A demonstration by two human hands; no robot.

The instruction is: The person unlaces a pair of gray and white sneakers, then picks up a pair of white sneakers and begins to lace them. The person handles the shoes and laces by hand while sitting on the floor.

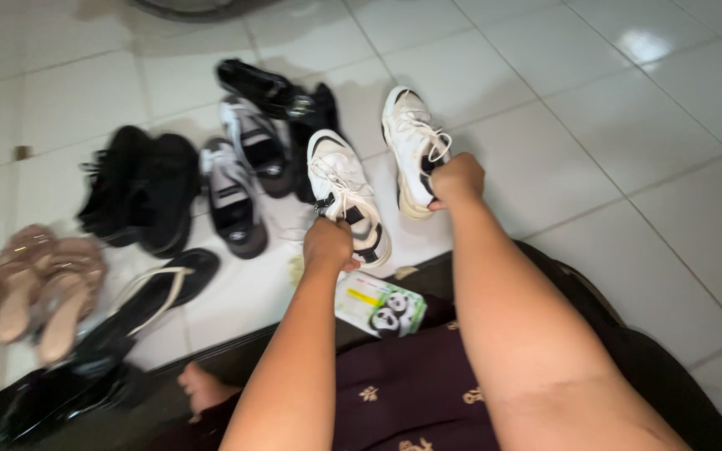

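A white sneaker [346, 194] is gripped at its heel by the closed left hand [327, 244]; its twin [413, 150] is gripped likewise by the right hand [458, 180], both resting on the tiled floor [628, 167]

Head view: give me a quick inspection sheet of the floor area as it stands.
Surface: white tiled floor, glossy.
Job's things: pair of white sneakers, left sneaker and right sneaker, each gripped at the heel.
Clutter: black shoes, grey sneakers, tan sandals, black flip-flop, tissue pack on the lap.
Hands: left hand on left sneaker; right hand on right sneaker.
Cables: nothing seen.
Surroundings: dark mat under the person.
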